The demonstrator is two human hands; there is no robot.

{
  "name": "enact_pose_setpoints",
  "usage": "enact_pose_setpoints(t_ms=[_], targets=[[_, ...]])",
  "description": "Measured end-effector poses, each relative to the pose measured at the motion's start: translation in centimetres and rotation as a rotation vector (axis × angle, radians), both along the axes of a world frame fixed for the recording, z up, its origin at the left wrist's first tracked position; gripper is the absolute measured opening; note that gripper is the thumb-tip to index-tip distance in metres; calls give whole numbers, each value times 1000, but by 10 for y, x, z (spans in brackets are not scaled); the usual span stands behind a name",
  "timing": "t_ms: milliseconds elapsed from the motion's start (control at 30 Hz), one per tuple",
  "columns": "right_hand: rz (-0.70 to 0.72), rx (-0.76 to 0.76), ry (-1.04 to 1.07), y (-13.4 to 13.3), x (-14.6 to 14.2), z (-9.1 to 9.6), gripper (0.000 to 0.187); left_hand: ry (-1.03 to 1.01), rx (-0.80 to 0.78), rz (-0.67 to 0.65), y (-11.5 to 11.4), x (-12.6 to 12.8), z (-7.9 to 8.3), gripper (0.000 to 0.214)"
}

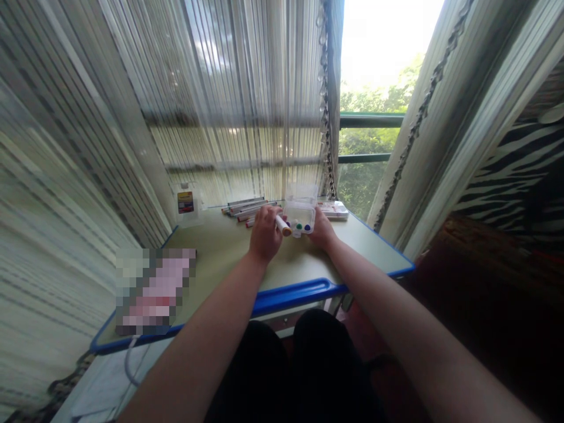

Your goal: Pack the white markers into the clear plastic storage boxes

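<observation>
My left hand [265, 234] is closed around a white marker [281, 224] whose orange-brown end points toward me. The marker lies beside the left edge of a small clear plastic case [300, 215] with its lid raised at the back. My right hand [323, 229] grips that case by its right side. Inside the case show several round coloured marker ends, among them a green one [299, 226] and blue ones. Behind my left hand, several loose markers [247, 207] lie in a pile on the desk. My right fingers are partly hidden behind the case.
The desk [229, 270] has a blue rim. A clear container with a dark label [185, 202] stands at the back left, and a white box [335, 210] lies at the back right. A blurred pink object [161, 288] with a cable lies front left. Curtains [238, 88] hang behind.
</observation>
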State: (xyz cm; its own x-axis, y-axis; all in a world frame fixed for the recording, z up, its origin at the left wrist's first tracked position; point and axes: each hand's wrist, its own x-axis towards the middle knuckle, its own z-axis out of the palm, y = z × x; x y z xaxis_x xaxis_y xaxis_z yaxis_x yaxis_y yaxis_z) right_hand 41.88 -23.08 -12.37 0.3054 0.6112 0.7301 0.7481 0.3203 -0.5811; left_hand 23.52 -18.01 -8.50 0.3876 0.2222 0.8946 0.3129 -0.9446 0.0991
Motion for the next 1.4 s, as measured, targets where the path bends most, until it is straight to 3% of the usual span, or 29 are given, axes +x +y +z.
enact_pose_setpoints(t_ms=[267,533,800,967,1100,1400], targets=[[23,9,15,0,0,0,49,-7,-44,16,2,0,-3,12],[-1,5,-1,0,0,-1,53,-157,-12,-127,-10,4,2,18],[-11,18,-5,-2,-4,2,50,64,49,-99,-19,5,1,19],[40,24,3,1,-2,0,47,172,-37,-121,-15,6,1,39],[67,12,22,3,-2,-1,49,221,-71,-141,-17,4,4,41],[27,12,-21,2,0,1,51,315,-14,-98,-25,0,9,76]])
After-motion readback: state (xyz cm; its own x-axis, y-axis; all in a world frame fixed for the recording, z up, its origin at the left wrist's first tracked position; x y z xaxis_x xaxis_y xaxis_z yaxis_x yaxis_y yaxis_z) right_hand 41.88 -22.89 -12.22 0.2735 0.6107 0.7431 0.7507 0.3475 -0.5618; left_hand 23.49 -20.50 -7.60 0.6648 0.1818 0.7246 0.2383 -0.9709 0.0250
